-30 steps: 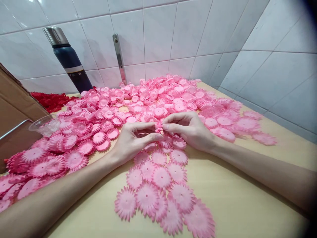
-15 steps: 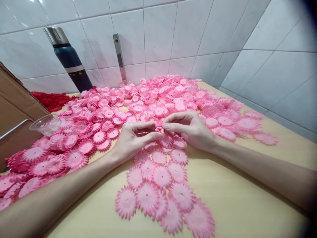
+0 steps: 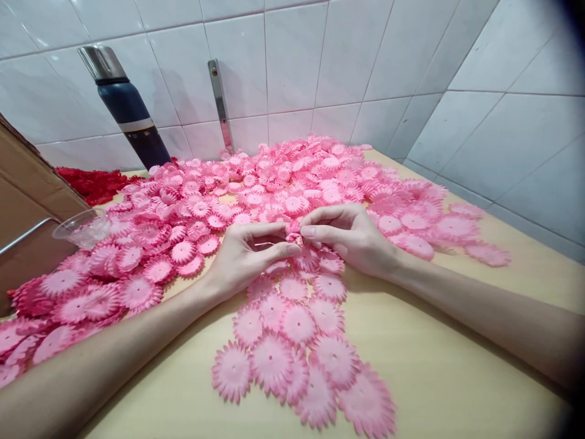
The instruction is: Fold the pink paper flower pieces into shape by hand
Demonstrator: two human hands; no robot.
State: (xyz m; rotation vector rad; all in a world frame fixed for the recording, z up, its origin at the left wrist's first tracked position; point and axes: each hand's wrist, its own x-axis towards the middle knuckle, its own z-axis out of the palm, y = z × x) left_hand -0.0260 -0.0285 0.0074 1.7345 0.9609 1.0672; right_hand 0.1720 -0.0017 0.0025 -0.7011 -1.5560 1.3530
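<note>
Between my two hands is a small crumpled pink fabric flower piece [image 3: 293, 229], pinched from both sides. My left hand [image 3: 249, 253] grips it with thumb and forefinger on the left. From the right, the thumb and fingers of my right hand [image 3: 350, 239] close on it too. Part of the piece is hidden by my fingertips. Flat pink petal discs [image 3: 298, 324] with fringed edges and small centre holes lie below my hands, some overlapping, in a strip towards me. A large heap of similar pink discs [image 3: 256, 198] spreads behind my hands.
At the back left a dark blue bottle [image 3: 130, 113] with a steel cap stands near the tiled wall [image 3: 292, 61]. Red petals [image 3: 94, 185] lie beside it. A clear plastic cup [image 3: 82, 228] and a cardboard box [image 3: 27, 189] are at left. A metal bracket [image 3: 219, 100] is on the wall.
Both hands keep their pinch on the pink flower piece almost unmoved. The whole view has shifted very slightly.
</note>
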